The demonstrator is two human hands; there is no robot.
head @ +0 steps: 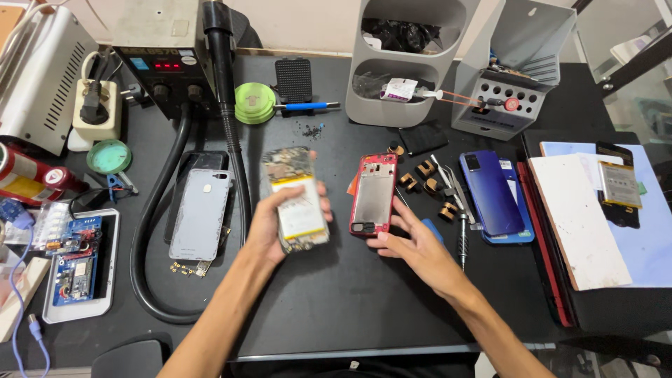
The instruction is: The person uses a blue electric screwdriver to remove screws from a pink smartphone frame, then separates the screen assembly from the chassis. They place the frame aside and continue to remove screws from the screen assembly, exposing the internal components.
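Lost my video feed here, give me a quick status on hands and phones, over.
Left hand holds opened phone, battery up. Right hand touches red phone frame on mat. Small holders, screwdriver beside it.

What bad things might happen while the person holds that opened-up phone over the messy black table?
1. The left hand grips the opened phone with its yellow-and-white battery in the air; if it slips, it may hit the black table.
2. The right hand touches the red phone frame and might nudge it into the small brown blocks beside it.
3. The tiny dark screws lie loose and could scatter.
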